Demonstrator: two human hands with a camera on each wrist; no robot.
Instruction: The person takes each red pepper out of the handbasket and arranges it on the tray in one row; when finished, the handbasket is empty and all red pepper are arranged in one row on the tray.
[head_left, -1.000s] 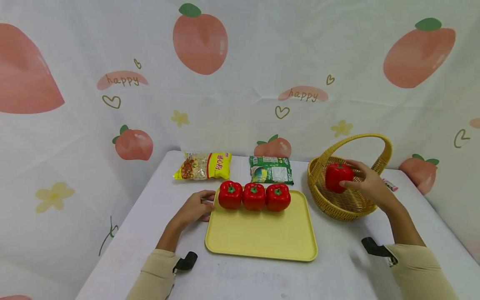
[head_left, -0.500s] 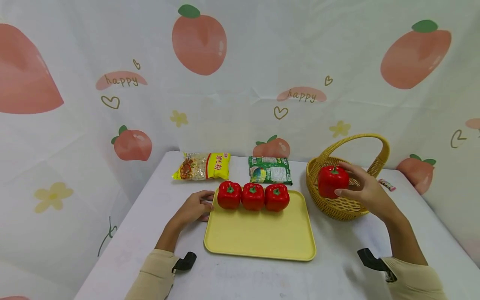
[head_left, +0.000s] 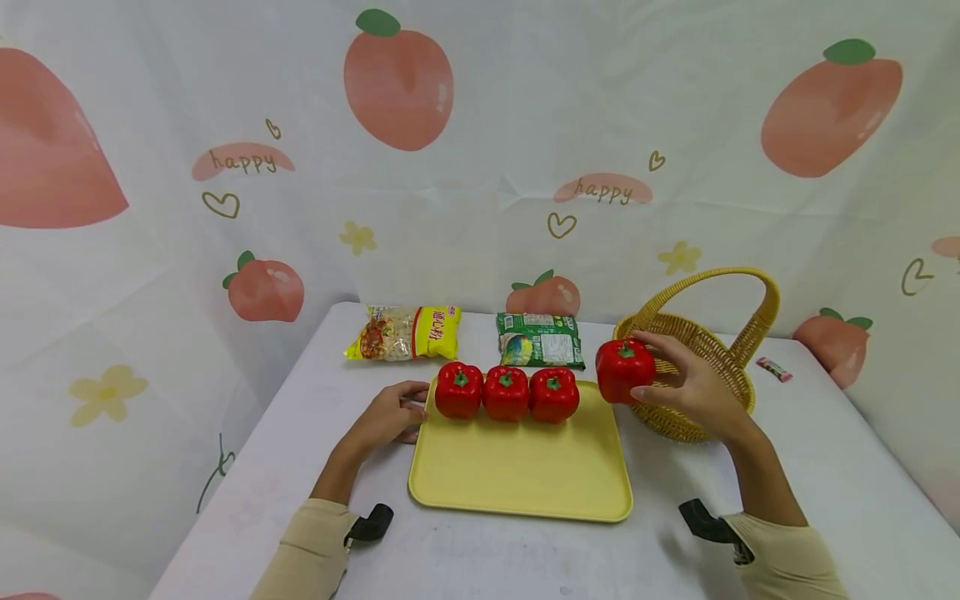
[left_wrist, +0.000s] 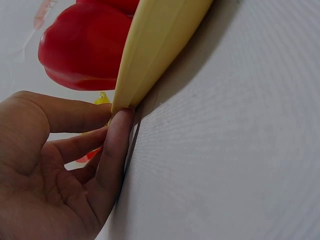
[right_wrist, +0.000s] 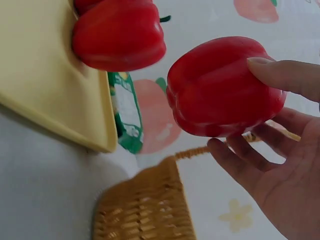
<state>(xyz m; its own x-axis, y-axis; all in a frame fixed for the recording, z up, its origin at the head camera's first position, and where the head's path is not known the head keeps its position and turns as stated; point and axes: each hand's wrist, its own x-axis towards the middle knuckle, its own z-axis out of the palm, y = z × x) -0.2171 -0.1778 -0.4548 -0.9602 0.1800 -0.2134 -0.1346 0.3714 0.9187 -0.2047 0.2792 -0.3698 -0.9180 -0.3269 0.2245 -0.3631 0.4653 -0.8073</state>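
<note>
My right hand [head_left: 693, 385] grips a red bell pepper [head_left: 625, 371] between thumb and fingers, holding it up beside the tray's right end, in front of the wicker basket's left rim. In the right wrist view this bell pepper [right_wrist: 225, 87] is off every surface. Three more red bell peppers [head_left: 507, 393] stand in a row along the back edge of a yellow tray [head_left: 521, 471]. At the tray's left edge my left hand [head_left: 384, 417] pinches the rim; the left wrist view shows its fingertips [left_wrist: 120, 122] against the tray's edge [left_wrist: 145, 55].
A yellow wicker basket [head_left: 742, 387] with a tall handle stands right of the tray; no pepper shows in its visible part. Behind the tray lie a yellow food packet [head_left: 408, 333] and a green packet [head_left: 542, 340]. A small wrapped item [head_left: 774, 369] lies right of the basket.
My right hand has carried the bell pepper leftward from inside the basket to the tray's right end. My left hand and the three peppers on the tray have stayed put.
</note>
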